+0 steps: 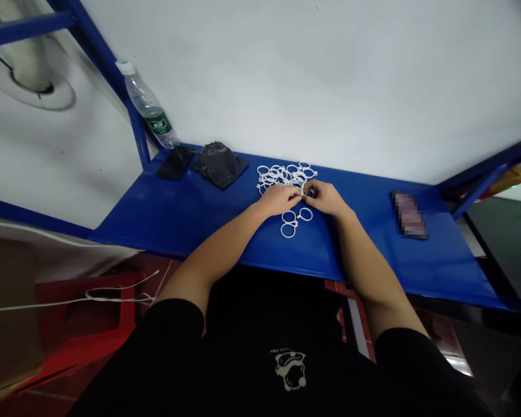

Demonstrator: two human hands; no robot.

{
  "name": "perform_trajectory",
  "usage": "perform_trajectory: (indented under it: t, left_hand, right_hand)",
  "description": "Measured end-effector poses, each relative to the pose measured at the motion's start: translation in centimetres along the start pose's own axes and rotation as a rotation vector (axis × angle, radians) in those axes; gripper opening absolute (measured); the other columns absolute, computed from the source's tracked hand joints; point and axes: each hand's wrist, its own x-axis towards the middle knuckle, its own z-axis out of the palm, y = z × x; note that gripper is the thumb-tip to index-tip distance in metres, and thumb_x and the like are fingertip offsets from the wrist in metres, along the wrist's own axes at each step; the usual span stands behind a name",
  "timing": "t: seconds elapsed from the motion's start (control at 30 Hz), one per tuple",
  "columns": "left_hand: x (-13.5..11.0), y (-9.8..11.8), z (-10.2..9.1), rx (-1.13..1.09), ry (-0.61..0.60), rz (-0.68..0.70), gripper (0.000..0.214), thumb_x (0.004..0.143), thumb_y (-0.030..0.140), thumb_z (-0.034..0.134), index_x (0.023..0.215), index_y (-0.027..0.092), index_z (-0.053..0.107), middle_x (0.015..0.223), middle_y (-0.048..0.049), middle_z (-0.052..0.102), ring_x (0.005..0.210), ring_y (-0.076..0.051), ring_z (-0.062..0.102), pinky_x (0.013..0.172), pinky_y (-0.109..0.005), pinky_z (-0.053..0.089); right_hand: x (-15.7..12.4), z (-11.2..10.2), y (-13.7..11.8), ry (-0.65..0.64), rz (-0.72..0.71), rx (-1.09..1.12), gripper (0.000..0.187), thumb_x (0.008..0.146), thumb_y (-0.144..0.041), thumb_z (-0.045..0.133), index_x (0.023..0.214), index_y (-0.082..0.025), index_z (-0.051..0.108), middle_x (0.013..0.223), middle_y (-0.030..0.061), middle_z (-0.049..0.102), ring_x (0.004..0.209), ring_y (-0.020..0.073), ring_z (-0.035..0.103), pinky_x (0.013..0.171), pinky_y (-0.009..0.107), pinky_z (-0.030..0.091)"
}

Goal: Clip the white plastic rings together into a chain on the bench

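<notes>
My left hand (279, 200) and my right hand (326, 197) meet over the blue table. Between their fingertips is a white curtain ring (304, 187), with both hands closed in a pinch on it. Just beyond my left hand lies a heap of white curtain rings (274, 174), several of them overlapping. Nearer to me, three loose rings rest flat: one ring (305, 214) to the right, another ring (289, 217) to the left, and a third ring (287, 230) below that. My fingers hide part of the held ring and the heap's near edge.
A black drawstring pouch (220, 165) and a dark phone-like object (175, 163) lie left on the blue table (191, 211). A clear bottle (150, 107) leans near the wall. At right lies a phone (410, 215). Below left stands a red stool (84, 324) with white cable.
</notes>
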Motion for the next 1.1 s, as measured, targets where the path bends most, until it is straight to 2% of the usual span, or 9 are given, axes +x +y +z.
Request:
perform_trajectory:
  t: [0.17,0.47,0.7,0.87,1.1]
  left_hand:
    - [0.15,-0.34,0.13,0.011,0.040,-0.029,0.018,0.108,0.029,0.067,0.109,0.024,0.083,0.109,-0.0058,0.084,0.102,-0.023,0.077,0.094,-0.039,0.058]
    - [0.05,0.00,-0.38,0.021,0.021,-0.086,0.020,0.109,0.031,0.066,0.113,0.024,0.084,0.120,-0.0072,0.084,0.112,-0.025,0.076,0.101,-0.041,0.059]
    - [0.01,0.15,-0.38,-0.007,0.067,-0.133,0.024,0.107,0.027,0.071,0.128,0.024,0.083,0.126,-0.0076,0.084,0.118,-0.027,0.077,0.105,-0.043,0.060]
    - [-0.01,0.17,-0.34,0.006,0.132,-0.089,0.021,0.111,0.029,0.066,0.119,0.024,0.085,0.120,-0.0066,0.085,0.111,-0.025,0.078,0.101,-0.040,0.060]
    - [0.05,-0.35,-0.21,0.039,0.171,-0.017,0.020,0.113,0.029,0.066,0.115,0.023,0.085,0.117,-0.0070,0.085,0.107,-0.024,0.078,0.097,-0.038,0.060]
  right_hand:
    - [0.11,0.35,-0.13,-0.007,0.002,-0.005,0.013,0.083,-0.023,0.069,0.096,-0.024,0.071,0.093,0.0049,0.081,0.078,0.0215,0.071,0.072,0.033,0.050]
    - [0.33,0.85,-0.11,-0.052,-0.017,-0.018,0.030,0.089,-0.020,0.067,0.117,-0.022,0.077,0.101,0.0070,0.083,0.080,0.0222,0.072,0.075,0.034,0.052]
    - [0.32,0.76,-0.15,0.097,-0.122,-0.026,0.029,0.096,-0.022,0.063,0.117,-0.021,0.082,0.103,0.0099,0.084,0.086,0.0248,0.073,0.082,0.038,0.056]
    - [0.28,0.90,-0.71,0.102,-0.148,-0.019,0.021,0.100,-0.029,0.065,0.108,-0.022,0.083,0.103,0.0095,0.085,0.086,0.0249,0.075,0.081,0.037,0.057]
    - [0.13,0.98,-0.88,0.109,-0.173,0.001,0.021,0.105,-0.036,0.065,0.102,-0.023,0.081,0.101,0.0099,0.085,0.088,0.0265,0.076,0.081,0.038,0.056]
